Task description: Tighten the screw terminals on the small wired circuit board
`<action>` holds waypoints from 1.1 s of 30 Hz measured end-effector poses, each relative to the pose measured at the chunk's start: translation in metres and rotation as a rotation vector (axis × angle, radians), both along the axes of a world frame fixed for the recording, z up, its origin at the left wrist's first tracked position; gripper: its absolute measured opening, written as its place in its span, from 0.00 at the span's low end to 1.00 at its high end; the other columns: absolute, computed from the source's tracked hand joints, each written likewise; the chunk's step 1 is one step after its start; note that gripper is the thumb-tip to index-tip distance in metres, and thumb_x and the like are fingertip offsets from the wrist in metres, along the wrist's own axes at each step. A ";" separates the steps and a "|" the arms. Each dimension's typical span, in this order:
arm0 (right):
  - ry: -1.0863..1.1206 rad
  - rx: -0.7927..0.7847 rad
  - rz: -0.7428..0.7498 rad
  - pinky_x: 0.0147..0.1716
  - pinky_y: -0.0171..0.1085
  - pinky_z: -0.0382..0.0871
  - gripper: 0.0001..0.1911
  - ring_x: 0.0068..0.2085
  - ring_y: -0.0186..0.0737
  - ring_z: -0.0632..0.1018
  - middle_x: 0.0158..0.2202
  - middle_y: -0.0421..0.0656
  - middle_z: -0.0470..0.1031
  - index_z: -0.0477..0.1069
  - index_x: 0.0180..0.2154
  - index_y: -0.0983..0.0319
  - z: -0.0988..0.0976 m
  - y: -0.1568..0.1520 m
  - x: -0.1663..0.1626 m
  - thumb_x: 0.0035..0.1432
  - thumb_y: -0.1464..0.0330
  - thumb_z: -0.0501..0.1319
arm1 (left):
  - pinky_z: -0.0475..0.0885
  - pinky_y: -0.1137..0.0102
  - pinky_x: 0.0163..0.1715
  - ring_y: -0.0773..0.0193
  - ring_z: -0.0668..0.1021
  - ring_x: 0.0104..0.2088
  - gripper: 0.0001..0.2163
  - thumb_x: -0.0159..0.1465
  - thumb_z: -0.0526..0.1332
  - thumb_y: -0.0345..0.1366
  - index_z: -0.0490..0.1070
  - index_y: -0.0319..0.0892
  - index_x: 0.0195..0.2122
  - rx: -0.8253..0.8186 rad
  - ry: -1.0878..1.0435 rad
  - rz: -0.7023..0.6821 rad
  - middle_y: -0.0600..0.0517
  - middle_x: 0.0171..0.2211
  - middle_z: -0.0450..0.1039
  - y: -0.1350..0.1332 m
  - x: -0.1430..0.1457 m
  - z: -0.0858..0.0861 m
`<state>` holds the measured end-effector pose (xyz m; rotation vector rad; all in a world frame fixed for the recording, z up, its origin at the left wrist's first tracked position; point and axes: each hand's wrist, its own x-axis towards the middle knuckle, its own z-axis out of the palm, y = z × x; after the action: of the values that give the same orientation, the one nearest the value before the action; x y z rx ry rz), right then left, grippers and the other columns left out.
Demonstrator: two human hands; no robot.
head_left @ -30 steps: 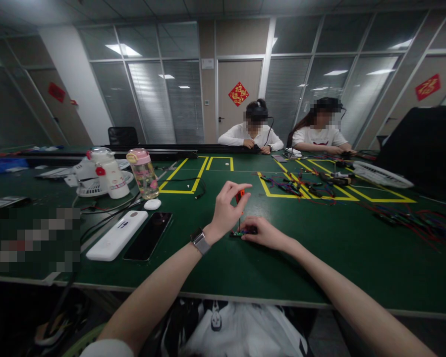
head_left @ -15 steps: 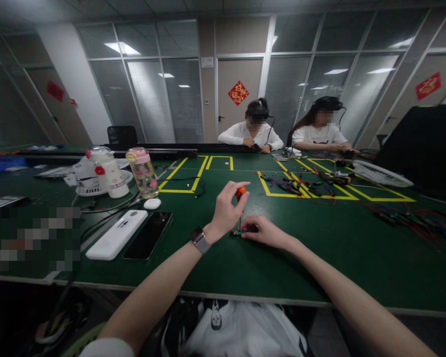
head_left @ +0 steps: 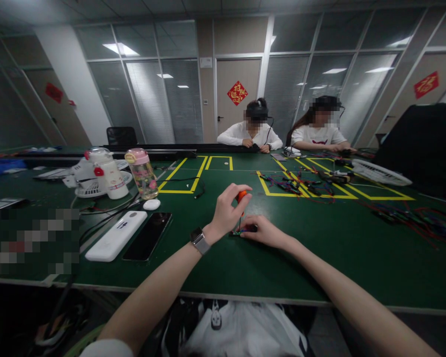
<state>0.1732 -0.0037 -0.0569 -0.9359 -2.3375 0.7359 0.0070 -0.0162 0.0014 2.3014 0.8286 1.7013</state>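
My left hand (head_left: 226, 212) is closed in a pinch round the orange handle of a small screwdriver (head_left: 241, 197), which stands upright with its tip down on a small dark circuit board (head_left: 241, 230). My right hand (head_left: 264, 230) lies on the green table (head_left: 245, 267) with its fingertips pressed on that board, holding it down. A watch sits on my left wrist (head_left: 198, 239).
A white power bank (head_left: 116, 235) and a black phone (head_left: 147, 236) lie left of my hands. Further left stand a pink-capped bottle (head_left: 142, 173) and a white fan (head_left: 100, 173). Coloured wires (head_left: 301, 186) lie in yellow-taped boxes. Two people sit across the table.
My left fingers have curled tighter round the screwdriver's handle, turning it slightly. My right hand and the board have stayed in place.
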 end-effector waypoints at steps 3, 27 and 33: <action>0.008 0.003 -0.003 0.35 0.35 0.68 0.06 0.33 0.38 0.74 0.33 0.43 0.76 0.78 0.37 0.63 -0.002 0.001 0.000 0.54 0.71 0.65 | 0.69 0.69 0.40 0.64 0.74 0.39 0.10 0.70 0.51 0.35 0.71 0.42 0.45 0.014 -0.006 0.005 0.50 0.38 0.72 -0.001 0.000 -0.001; -0.027 -0.022 -0.040 0.32 0.34 0.66 0.08 0.31 0.36 0.72 0.30 0.41 0.74 0.78 0.37 0.63 0.002 0.000 0.000 0.51 0.73 0.67 | 0.70 0.69 0.38 0.64 0.74 0.36 0.09 0.64 0.62 0.36 0.72 0.43 0.45 0.003 -0.028 0.064 0.51 0.36 0.72 0.005 0.000 -0.002; -0.039 -0.010 -0.038 0.32 0.34 0.66 0.07 0.31 0.36 0.72 0.31 0.41 0.74 0.78 0.36 0.63 0.001 0.000 0.001 0.52 0.72 0.67 | 0.70 0.67 0.43 0.63 0.74 0.42 0.12 0.71 0.50 0.35 0.70 0.43 0.49 0.019 -0.008 0.042 0.48 0.42 0.71 0.002 0.000 -0.002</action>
<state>0.1739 -0.0034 -0.0558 -1.0050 -2.3450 0.7203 0.0065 -0.0146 -0.0009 2.3036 0.8684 1.7420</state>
